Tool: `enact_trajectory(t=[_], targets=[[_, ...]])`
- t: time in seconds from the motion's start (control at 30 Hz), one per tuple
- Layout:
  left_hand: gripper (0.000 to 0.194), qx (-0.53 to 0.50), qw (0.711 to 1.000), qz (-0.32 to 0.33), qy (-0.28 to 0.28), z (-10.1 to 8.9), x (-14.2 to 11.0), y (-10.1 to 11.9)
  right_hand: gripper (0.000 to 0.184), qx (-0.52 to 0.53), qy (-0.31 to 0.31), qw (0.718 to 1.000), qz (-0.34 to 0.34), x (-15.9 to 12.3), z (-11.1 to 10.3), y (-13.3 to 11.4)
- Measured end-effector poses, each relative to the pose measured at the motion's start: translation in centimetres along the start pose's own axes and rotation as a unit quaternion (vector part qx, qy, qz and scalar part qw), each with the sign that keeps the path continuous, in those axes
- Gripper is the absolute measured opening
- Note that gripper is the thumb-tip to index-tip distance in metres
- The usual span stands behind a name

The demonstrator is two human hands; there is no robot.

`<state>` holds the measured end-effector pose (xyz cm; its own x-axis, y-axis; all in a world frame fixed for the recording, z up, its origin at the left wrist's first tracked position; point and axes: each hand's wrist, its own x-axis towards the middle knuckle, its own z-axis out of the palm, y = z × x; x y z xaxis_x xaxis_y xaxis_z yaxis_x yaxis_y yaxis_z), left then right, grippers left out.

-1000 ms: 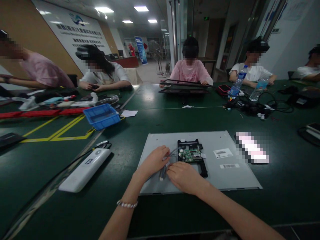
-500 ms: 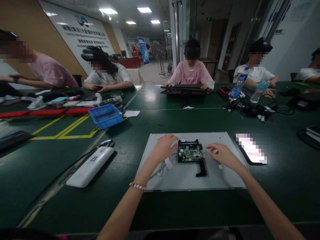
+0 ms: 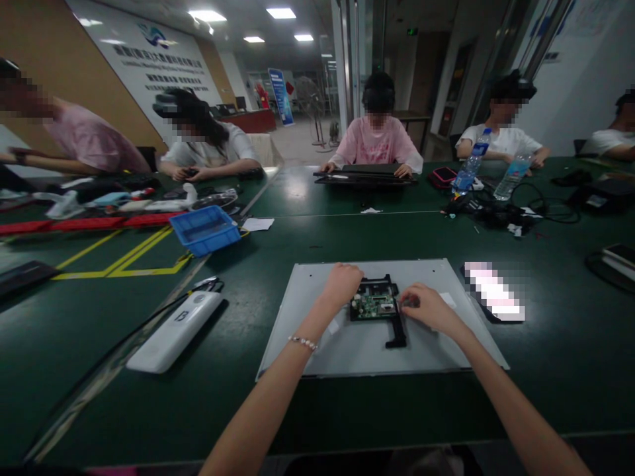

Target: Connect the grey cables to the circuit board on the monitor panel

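A light grey flat panel [image 3: 307,317] lies on the table in front of me. On it sits a black bracket [image 3: 397,330] that carries a green circuit board [image 3: 372,305]. My left hand [image 3: 344,285], a beaded bracelet on its wrist, is curled at the bracket's upper left corner; its fingertips are partly hidden. At the bracket's right edge, my right hand [image 3: 430,309] has thumb and fingers drawn together. White tabs show on the panel beside both hands.
To the left lie a white power bank [image 3: 176,330] with a cable and a blue bin [image 3: 206,231]. A phone [image 3: 493,291] is right of the panel. Bottles [image 3: 473,162] and black cables stand farther right. Several people sit across the table [image 3: 288,231].
Both hands have come inward to the bracket, and their fingers have closed at its two sides. The whole view has shifted slightly. The bracket stays in place on the panel.
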<state>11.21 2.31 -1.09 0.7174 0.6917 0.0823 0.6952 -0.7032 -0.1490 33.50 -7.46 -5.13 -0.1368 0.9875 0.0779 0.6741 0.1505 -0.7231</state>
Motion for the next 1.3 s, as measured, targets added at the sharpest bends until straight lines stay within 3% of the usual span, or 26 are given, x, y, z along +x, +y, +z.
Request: enact_trajectory(t=[0.23,0.37,0.53,0.77,0.93,1.1,1.3], targets=[[0.02,-0.002,0.999,-0.016,0.03,-1.0,1.7,0.4,0.013,0.069,0.069,0.993,0.065,-0.4,-0.4,1.3],[0.022,-0.012,0.999,-0.013,0.028,-0.9,2.8,1.3,0.014,0.019,0.104,0.989,0.099,-1.1,-1.2,2.0],[0.022,-0.033,0.999,-0.021,0.015,-0.7,2.8,1.9,0.019,-0.093,0.129,0.983,0.091,-1.8,-1.7,2.0],[0.029,-0.086,0.995,-0.054,0.016,-1.3,-0.2,0.3,0.022,-0.126,0.17,0.976,0.056,-1.7,-1.5,2.0],[0.063,-0.245,0.968,-0.045,0.021,-0.8,-3.9,-1.0,0.023,-0.111,0.184,0.977,0.016,-1.4,-1.0,1.3],[0.083,-0.329,0.944,-0.025,-0.006,-0.7,-5.7,-1.1,0.024,-0.109,0.158,0.98,-0.042,-0.2,-0.8,-0.3],[0.093,-0.343,0.939,0.001,-0.006,-0.2,-6.0,-0.9,0.026,-0.165,0.061,0.978,-0.11,4.1,-0.5,-2.9]])
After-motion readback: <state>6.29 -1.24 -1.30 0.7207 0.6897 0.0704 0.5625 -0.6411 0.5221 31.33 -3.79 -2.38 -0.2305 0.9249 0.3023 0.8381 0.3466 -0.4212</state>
